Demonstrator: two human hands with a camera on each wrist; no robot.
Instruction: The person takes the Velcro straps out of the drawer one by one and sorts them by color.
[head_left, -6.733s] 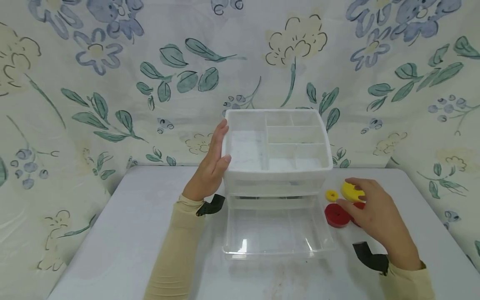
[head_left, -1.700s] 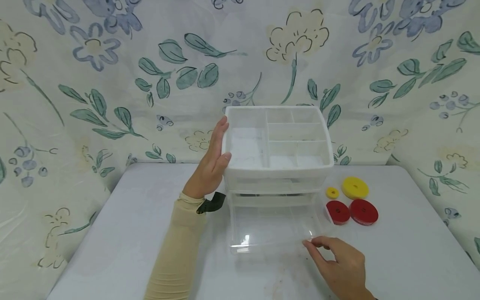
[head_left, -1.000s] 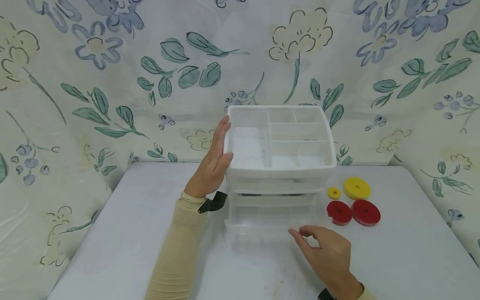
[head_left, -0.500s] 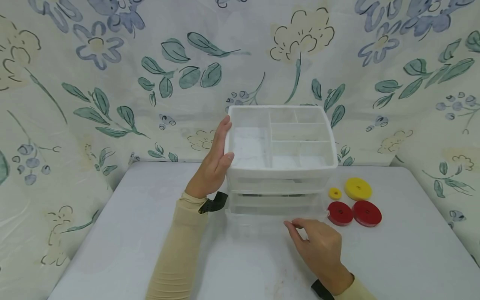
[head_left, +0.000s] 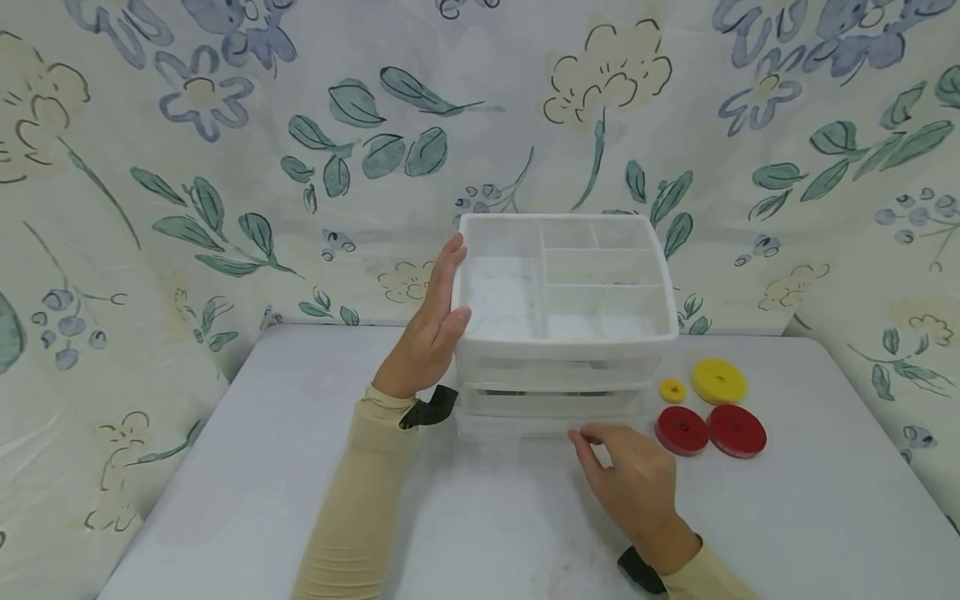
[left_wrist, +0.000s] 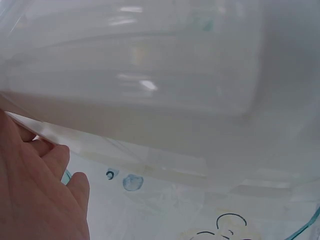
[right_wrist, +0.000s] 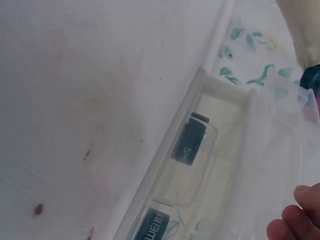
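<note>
A white plastic drawer organizer [head_left: 566, 358] with a divided top tray stands at the table's middle. Along its left side lies my left hand [head_left: 420, 346], fingers straight against the wall and thumb at the front corner. My right hand [head_left: 630, 479] pinches the front edge of the clear bottom drawer [head_left: 517, 427] between thumb and fingertips. This drawer sits almost fully inside, its front sticking out slightly. In the right wrist view, fingertips [right_wrist: 295, 217] are close to the clear plastic. The left wrist view shows fingers [left_wrist: 57, 157] along the organizer's white side [left_wrist: 150, 120].
To the organizer's right lie two red discs [head_left: 682, 431] and two yellow ones, a large disc [head_left: 718, 382] and a small ring [head_left: 672, 391]. The white table [head_left: 300, 467] has faint stains in front. Flower-patterned cloth [head_left: 337, 192] hangs behind and at the sides.
My right hand has gone from over the discs to the bottom drawer's front and moved inward with it. The drawer has slid from far out to nearly closed. My left hand has stayed put.
</note>
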